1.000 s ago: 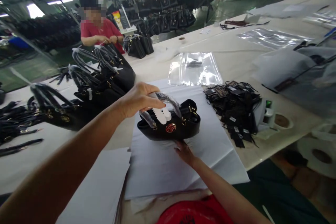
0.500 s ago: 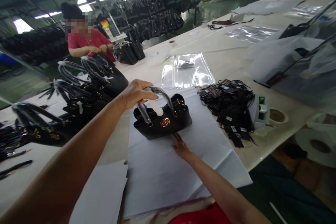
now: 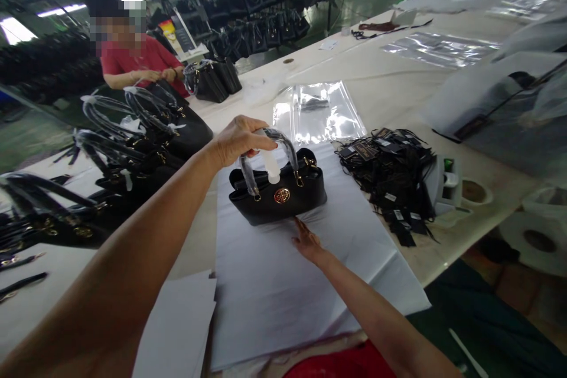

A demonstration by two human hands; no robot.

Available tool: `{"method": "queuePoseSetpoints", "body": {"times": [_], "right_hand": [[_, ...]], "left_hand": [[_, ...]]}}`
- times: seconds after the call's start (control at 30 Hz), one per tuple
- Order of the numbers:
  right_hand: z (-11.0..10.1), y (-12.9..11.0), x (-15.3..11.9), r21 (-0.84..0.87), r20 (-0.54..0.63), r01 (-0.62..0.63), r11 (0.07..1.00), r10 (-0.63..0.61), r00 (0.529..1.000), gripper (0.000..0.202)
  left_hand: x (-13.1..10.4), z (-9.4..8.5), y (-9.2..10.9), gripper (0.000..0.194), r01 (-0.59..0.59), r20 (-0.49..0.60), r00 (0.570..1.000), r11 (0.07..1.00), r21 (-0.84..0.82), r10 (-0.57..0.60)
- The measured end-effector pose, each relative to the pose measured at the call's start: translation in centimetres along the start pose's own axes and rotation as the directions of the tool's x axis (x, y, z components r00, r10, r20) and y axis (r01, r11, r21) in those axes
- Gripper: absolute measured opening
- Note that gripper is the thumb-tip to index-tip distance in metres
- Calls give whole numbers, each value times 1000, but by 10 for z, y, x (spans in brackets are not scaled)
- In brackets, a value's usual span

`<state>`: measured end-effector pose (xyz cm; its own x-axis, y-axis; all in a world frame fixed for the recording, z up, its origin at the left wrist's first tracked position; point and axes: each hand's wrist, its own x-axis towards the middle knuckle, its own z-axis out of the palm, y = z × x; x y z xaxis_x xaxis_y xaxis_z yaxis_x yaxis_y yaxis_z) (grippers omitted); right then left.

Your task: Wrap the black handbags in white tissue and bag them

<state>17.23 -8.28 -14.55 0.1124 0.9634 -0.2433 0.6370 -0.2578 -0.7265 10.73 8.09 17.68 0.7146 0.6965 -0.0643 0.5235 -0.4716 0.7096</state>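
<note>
A black handbag [image 3: 283, 195] with a round gold emblem stands on white tissue paper [image 3: 266, 283]. Its handles are wrapped in clear plastic film. My left hand [image 3: 241, 140] is closed around the top of the handles, with a strip of white wrap [image 3: 271, 165] hanging just below the fingers. My right hand [image 3: 309, 241] lies palm down on the paper with its fingers stretched out. Those fingertips reach the front bottom edge of the bag, and whether they go under it I cannot tell.
Several black handbags [image 3: 133, 147] stand at the left, with a co-worker in a red shirt [image 3: 137, 59] behind them. Clear plastic sheets [image 3: 316, 112] lie beyond the paper. A pile of black tags [image 3: 390, 171] sits at the right, near the table edge. White paper sheets [image 3: 177, 325] lie front left.
My left hand has risen slightly and moved right, pulling the bag's handles more upright. My right hand stays at the bag's bottom edge. The whole view has shifted a little.
</note>
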Motion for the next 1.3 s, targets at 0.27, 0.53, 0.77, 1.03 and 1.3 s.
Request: {"method": "queuePoseSetpoints", "body": {"times": [0.27, 0.53, 0.77, 1.03, 1.3], "right_hand": [[-53, 45, -96, -140, 269, 354, 925, -308, 913, 32], [-61, 57, -128, -252, 460, 621, 742, -473, 752, 2], [-66, 53, -137, -221, 273, 638, 737, -582, 766, 15], [-91, 31, -150, -304, -12, 669, 678, -705, 709, 29], [-136, 2, -123, -273, 258, 675, 686, -623, 738, 26]], "left_hand": [[-62, 23, -18, 62, -170, -494, 730, 825, 539, 473], [-238, 184, -123, 39, -91, -158, 974, 915, 393, 165], [-293, 292, -129, 61, 132, 117, 975, 916, 378, -188], [-267, 268, -121, 22, 234, -69, 969, 803, 548, -236], [-244, 231, -94, 22, 229, -162, 973, 753, 617, -164]]}}
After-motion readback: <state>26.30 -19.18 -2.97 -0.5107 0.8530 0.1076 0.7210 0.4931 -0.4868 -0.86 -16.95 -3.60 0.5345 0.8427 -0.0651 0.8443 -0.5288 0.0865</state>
